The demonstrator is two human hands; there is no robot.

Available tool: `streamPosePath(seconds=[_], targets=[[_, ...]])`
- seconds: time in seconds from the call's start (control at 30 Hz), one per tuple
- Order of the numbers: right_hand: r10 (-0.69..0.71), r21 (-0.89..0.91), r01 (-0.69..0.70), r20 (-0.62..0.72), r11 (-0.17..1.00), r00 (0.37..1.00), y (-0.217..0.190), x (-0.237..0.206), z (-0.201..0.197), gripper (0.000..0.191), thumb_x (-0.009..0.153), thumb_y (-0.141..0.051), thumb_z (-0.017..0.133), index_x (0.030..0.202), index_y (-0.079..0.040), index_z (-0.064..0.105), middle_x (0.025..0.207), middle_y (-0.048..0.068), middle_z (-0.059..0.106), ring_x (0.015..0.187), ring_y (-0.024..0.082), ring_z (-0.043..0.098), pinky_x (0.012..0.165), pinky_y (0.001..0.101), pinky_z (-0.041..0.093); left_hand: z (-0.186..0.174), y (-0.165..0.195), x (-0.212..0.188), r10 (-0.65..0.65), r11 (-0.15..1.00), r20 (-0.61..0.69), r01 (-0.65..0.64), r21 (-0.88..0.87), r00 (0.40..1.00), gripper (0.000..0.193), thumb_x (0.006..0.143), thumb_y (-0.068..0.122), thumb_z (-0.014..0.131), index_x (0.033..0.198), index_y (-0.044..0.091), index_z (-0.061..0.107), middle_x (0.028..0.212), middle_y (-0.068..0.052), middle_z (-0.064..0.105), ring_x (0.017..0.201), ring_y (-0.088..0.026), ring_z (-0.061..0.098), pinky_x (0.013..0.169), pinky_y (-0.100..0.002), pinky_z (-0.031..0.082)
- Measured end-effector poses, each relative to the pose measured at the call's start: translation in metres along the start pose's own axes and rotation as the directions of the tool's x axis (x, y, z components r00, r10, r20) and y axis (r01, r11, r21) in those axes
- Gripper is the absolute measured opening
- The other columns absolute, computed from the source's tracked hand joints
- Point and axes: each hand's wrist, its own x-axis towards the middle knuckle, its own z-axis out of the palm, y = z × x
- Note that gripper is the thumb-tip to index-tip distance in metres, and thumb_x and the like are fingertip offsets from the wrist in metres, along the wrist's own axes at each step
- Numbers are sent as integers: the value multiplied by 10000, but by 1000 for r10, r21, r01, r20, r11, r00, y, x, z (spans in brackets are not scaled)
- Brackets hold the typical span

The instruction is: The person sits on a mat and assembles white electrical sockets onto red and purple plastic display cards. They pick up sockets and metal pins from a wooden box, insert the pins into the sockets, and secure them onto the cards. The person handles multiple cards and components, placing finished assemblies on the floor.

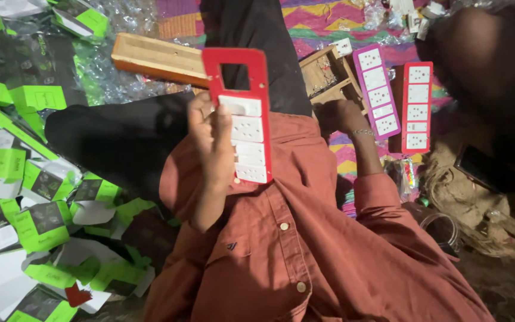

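Observation:
My left hand [210, 143] grips a red switch-board panel [238, 71] upright in front of my chest. The panel carries several white socket modules and has one empty rectangular opening near its top. My right hand [338, 116], with a bead bracelet on the wrist, reaches out to a small open wooden box [329, 74] and rests at its near edge. Its fingers are curled, and whether they hold anything is hidden. I wear a rust-red buttoned shirt [305, 250] and black trousers.
A purple panel [377, 92] and another red panel [417, 107], both with white sockets, lie right of the box on a colourful mat. A long wooden case [156, 59] lies at top left. Green-and-black cartons [37, 220] cover the left. A glass jar [442, 229] stands at the right.

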Motion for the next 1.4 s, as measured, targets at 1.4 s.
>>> streamPosePath(seconds=[1.4], targets=[[83,834,385,-450,396,889,-123,-34,-92,256,900,86,747,1133,-17,723,966,71,735,877,145,709,767,279,605,16,-7,34,125,992,-61,-123,23,990,253,1019,119,735,1206,1,613,1075,-17,687,959,-45,622,886,-229,536]])
